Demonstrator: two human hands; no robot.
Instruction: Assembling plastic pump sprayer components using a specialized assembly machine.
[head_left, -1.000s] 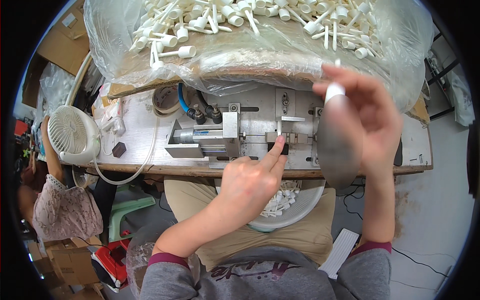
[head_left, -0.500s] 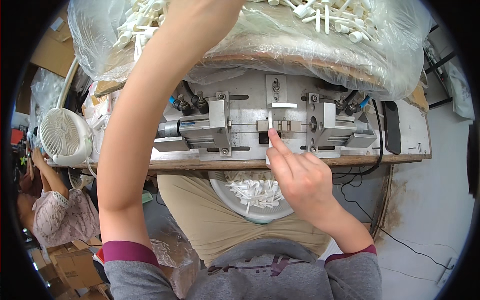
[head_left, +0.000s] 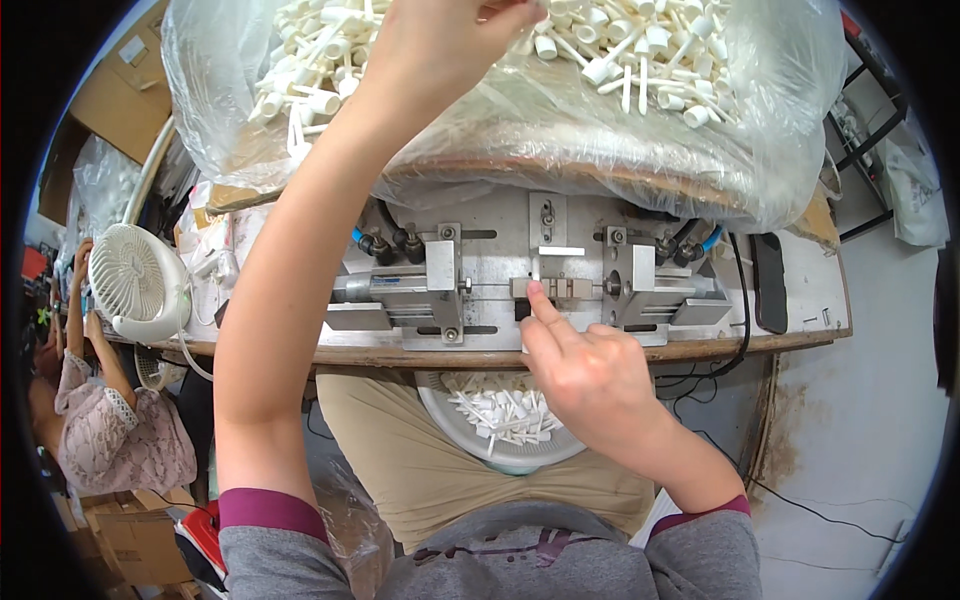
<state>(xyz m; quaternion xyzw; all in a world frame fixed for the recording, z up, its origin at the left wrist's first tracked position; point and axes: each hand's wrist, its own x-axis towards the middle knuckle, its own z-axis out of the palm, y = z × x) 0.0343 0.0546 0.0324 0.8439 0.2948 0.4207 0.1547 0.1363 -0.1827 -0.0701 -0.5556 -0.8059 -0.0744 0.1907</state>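
A small white electric desk fan (head_left: 135,283) stood at the left end of the worn wooden workbench (head_left: 800,335), near brown cardboard boxes (head_left: 125,95). A black phone-like slab (head_left: 768,283) lay at the right end. A person in a pink lace top (head_left: 110,450) sat below the fan.

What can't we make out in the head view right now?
- Left hand: fingertips cut off by the top edge over the bag of white plastic parts; any grasp is unseen.
- Right hand: its fingertip covers the slot on the metal fixture; whether a part sits there is hidden.
- Bowl on the lap: far rim hidden under the bench edge.
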